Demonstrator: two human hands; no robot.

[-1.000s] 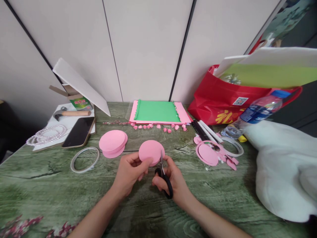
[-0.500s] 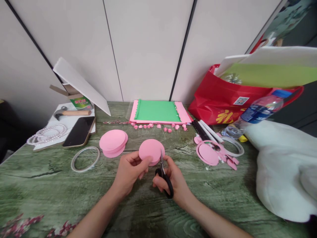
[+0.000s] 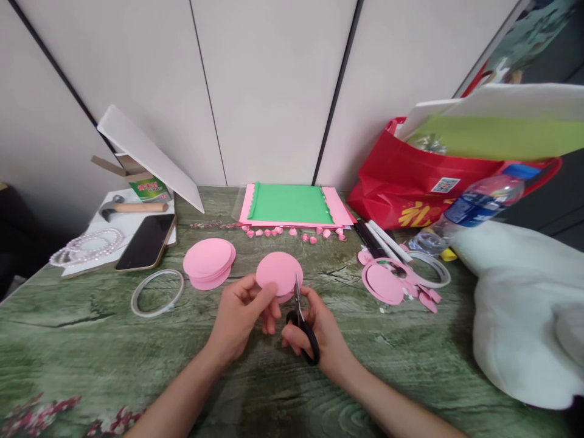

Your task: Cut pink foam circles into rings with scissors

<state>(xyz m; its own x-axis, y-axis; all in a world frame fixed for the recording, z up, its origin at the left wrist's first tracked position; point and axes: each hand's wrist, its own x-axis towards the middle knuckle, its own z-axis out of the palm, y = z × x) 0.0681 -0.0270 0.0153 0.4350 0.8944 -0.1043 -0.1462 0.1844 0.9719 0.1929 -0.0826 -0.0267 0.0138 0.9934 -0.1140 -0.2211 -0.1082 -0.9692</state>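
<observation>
Between thumb and fingers my left hand (image 3: 244,313) pinches a round pink paper disc (image 3: 278,271); a second pink edge shows just beneath it. My right hand (image 3: 322,328) is closed around the black handles of a pair of scissors (image 3: 302,325), whose blades point up and lie against the disc's right edge. To the left of my hands rests a stack of pink paper discs (image 3: 207,258). On the right, a pink paper ring (image 3: 382,281) and pink offcuts (image 3: 427,301) lie together.
Tape rolls (image 3: 157,293), a phone (image 3: 146,242), a hammer (image 3: 132,208) and bead strings (image 3: 86,246) lie left. At the back are green paper (image 3: 292,204) and small pink rolled pieces (image 3: 312,240). Pens (image 3: 387,240), a red bag (image 3: 387,182), a bottle (image 3: 483,201) and a white plush object (image 3: 520,316) occupy the right.
The disc in my left hand has tilted and shifted up slightly, and the fingers beneath it have moved a little. The scissors stay in nearly the same place.
</observation>
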